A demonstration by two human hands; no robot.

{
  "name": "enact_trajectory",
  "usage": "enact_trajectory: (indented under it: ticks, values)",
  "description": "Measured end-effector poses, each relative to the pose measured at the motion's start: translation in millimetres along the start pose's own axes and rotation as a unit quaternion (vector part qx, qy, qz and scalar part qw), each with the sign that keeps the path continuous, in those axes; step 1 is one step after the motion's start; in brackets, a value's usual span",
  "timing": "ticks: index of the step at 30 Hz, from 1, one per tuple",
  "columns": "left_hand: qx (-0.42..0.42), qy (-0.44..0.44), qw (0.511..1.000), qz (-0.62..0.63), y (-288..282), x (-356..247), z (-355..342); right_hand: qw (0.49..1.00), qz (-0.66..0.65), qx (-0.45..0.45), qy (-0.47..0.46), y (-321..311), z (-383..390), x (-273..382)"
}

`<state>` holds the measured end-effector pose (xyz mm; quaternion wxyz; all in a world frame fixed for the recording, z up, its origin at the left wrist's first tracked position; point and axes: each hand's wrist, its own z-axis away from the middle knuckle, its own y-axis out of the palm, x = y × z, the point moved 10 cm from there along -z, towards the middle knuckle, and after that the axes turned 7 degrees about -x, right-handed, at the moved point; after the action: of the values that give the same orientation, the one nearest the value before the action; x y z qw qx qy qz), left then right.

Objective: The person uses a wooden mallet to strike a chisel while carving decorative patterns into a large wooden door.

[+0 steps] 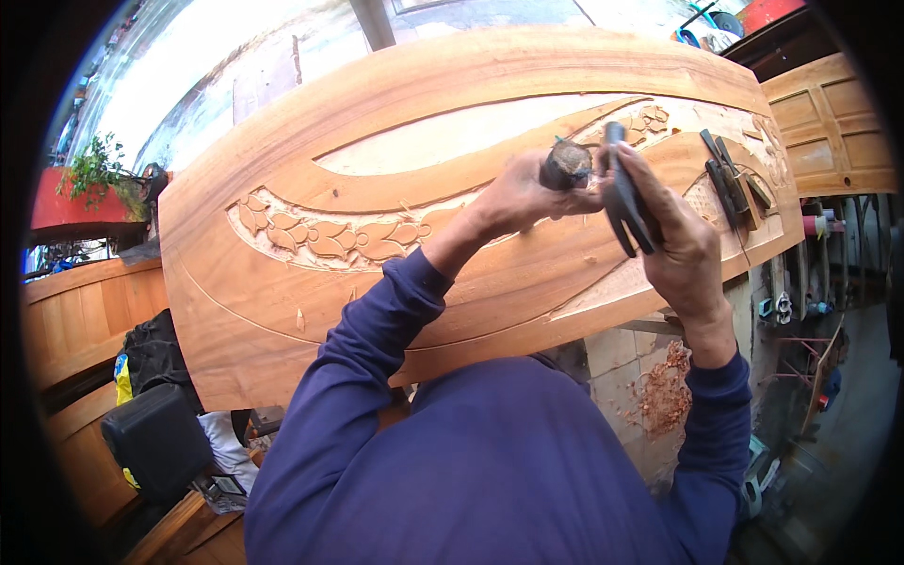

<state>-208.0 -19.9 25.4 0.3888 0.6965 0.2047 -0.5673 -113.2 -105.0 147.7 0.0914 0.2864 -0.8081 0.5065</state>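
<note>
A large wooden door panel point(282, 282) lies flat before me, carved with a leaf band point(325, 235) along a curved recess. My left hand point(523, 193) is closed around a chisel with a round wooden handle point(567, 165), its tip set on the carving near the panel's right part. My right hand point(673, 235) grips a dark claw hammer point(623, 202) raised just beside the chisel's handle end. Both forearms wear dark blue sleeves.
Several spare carving tools point(730, 179) lie on the panel's right end. Another panelled door point(829, 122) leans at far right. Wood shavings point(664, 391) lie on the floor below. A black bag point(155, 438) sits lower left, a potted plant point(99, 174) at left.
</note>
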Motion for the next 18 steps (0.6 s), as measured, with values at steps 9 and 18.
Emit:
enact_trajectory:
  ticks: [9,18]
  values:
    - [-0.027,-0.085,0.994,-0.067,11.7,37.4,-45.8,0.954,-0.137,-0.157,0.217,-40.6,26.6,-36.8]
    - [-0.032,0.020,0.999,-0.029,1.0,6.5,-8.3,0.957,-0.076,-0.254,0.117,-99.8,-4.8,1.7]
